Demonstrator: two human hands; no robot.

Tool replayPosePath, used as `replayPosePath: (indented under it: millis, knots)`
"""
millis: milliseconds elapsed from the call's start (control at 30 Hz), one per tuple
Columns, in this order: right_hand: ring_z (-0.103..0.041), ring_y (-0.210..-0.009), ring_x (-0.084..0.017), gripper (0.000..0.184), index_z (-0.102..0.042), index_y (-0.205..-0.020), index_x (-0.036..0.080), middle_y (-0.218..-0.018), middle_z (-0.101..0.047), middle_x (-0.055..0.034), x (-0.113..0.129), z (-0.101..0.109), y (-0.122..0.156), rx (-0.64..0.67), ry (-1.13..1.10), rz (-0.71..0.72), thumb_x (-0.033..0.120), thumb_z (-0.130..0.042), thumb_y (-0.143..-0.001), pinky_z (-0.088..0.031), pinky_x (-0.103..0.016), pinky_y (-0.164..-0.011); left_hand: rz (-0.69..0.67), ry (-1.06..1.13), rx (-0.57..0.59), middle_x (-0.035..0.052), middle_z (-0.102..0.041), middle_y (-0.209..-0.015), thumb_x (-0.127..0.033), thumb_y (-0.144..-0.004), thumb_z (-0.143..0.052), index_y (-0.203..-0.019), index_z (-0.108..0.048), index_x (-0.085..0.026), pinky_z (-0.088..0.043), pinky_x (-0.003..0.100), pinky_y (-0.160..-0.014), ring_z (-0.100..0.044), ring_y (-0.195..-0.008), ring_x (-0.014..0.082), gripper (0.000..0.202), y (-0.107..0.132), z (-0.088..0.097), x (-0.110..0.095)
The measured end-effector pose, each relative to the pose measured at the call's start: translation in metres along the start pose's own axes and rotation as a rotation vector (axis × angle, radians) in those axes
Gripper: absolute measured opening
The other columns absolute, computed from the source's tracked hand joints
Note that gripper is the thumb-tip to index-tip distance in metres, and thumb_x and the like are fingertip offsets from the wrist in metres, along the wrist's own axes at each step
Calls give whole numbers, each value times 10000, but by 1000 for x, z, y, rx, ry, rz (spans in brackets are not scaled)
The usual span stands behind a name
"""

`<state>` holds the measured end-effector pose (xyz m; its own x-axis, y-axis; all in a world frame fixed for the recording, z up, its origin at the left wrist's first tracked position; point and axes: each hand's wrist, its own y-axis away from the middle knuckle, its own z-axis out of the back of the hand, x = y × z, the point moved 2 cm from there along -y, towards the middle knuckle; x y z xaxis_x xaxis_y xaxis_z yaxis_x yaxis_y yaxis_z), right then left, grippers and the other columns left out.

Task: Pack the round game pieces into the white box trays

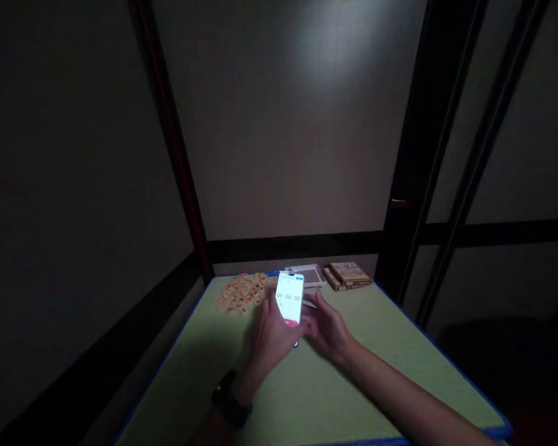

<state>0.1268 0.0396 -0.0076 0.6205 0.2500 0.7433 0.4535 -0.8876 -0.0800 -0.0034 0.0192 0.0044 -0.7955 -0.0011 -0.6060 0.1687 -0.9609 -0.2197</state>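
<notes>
A lit smartphone (290, 297) stands upright above the table, its white screen facing me with a row of zeros and a red button low on it. My left hand (275, 331), with a dark watch (231, 398) on the wrist, is closed round the phone's left side and lower part. Close by the phone's right edge is my right hand (328, 325), its fingers apart and partly curled. Whether its fingertips touch the phone I cannot tell.
The green table (353, 384) has a blue edge. Behind my left hand lies a pile of small round pieces (244, 291) with red and dark marks. A white frame-like tray (312, 275) and two stacked flat boxes (348, 274) lie at the back, near the wall (292, 155).
</notes>
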Motion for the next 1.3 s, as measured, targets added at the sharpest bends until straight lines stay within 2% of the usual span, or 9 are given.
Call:
replayPosePath:
  millis: [200,400,533,667,800,1100,1300]
  knots:
    - [-710,-860,-205,359,-644,-1006,180,-935,-752,-88,-9,-3,-1,18,27,-22,516,-597,-888,-532,-327,-818,11,-62,-85,146,-493,-1354,-285,-709,-697,-1477,-250,-190,-469,312,-819,-579,-1118,277,893,11,5,5]
    - [-646,-1085,-245,523,-699,-1051,165,-1112,-725,-116,-11,-1,-2,33,163,-70,625,-637,-808,-456,-365,-960,75,-94,-233,149,-546,-1336,-193,-716,-691,-1463,-267,-186,-489,332,-835,-595,-1119,290,859,33,27,16]
    - [-615,-1151,-276,521,-715,-1036,171,-1156,-715,-125,-10,11,-5,-50,231,-86,620,-672,-777,-415,-420,-1015,94,-79,-324,137,-594,-1250,-116,-703,-681,-1367,-389,-174,-501,325,-858,-603,-1108,272,728,50,43,39]
    - [-617,-1157,-291,473,-723,-1019,182,-1176,-710,-132,-9,18,-7,-93,279,-97,596,-656,-801,-396,-453,-1039,170,-100,-401,147,-597,-1166,-138,-686,-716,-1260,-473,-144,-522,341,-829,-614,-1057,278,623,65,53,70]
    - [-619,-1160,-297,453,-726,-1021,186,-1185,-707,-133,-10,19,-8,-102,304,-109,581,-647,-814,-397,-465,-1044,246,-131,-382,154,-574,-1185,-144,-676,-731,-1238,-473,-134,-524,341,-807,-623,-1017,265,619,73,61,92]
    - [-619,-1162,-295,425,-730,-1017,202,-1202,-703,-117,-12,18,-8,-113,327,-135,563,-664,-804,-404,-467,-1051,408,-241,-234,164,-581,-1147,-210,-724,-711,-1157,-477,-133,-483,336,-801,-626,-1012,286,498,75,86,113]
    - [-615,-1167,-300,442,-720,-1038,193,-1208,-697,-129,-14,19,-9,-102,336,-148,561,-666,-801,-405,-470,-1052,413,-301,-198,148,-589,-1117,-193,-727,-686,-1105,-459,-149,-464,323,-796,-622,-1021,284,444,74,87,124]
